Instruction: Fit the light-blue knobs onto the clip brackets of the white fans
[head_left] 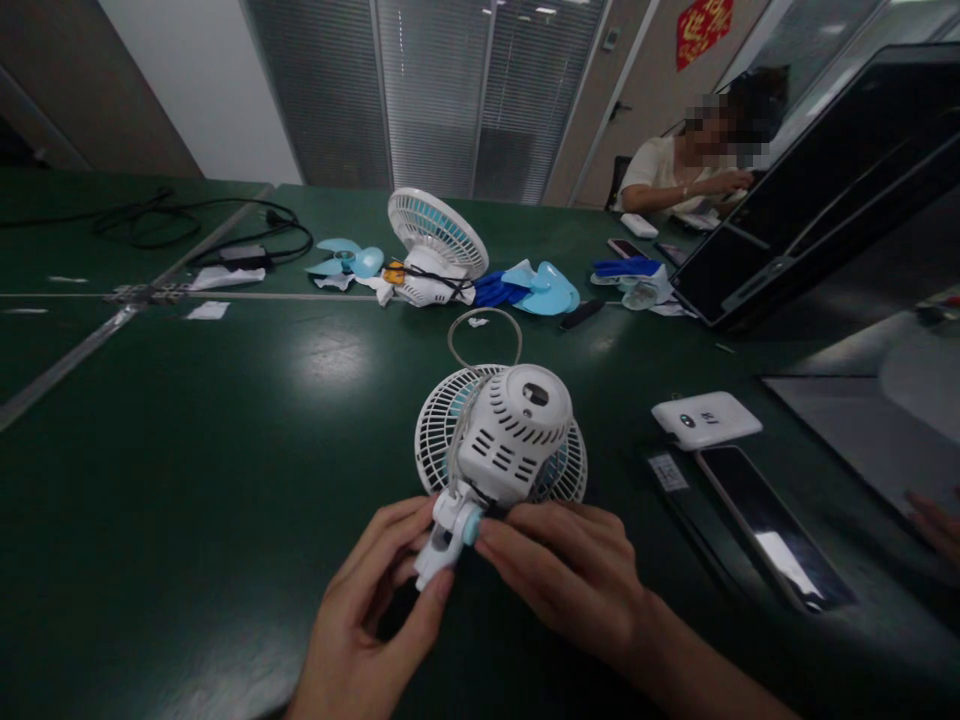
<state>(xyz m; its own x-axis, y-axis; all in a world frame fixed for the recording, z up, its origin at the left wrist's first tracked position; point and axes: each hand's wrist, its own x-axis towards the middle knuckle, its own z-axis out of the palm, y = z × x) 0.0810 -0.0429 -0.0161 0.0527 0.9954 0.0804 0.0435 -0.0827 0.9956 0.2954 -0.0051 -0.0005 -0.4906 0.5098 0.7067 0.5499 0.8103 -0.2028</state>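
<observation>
A small white electric fan [517, 440] lies face down on the green table, its slotted motor housing upward and its round grille beneath. At its near side is a white bracket [441, 545] with a light blue knob [472, 524]. My left hand [375, 600] grips the bracket, thumb on the near side and fingers behind. With thumb and fingers closed, my right hand [570, 575] pinches the blue knob from the right. A pale cord [519, 335] loops out beyond the fan.
Farther back stand another white fan [439, 240], light blue fan blades [544, 290] and blue-and-white gloves [634, 280]. To the right lie a phone [772, 525] and a white device [706, 418]. A person [682, 180] sits beyond a dark screen [832, 190]. Black cables [247, 225] lie back left.
</observation>
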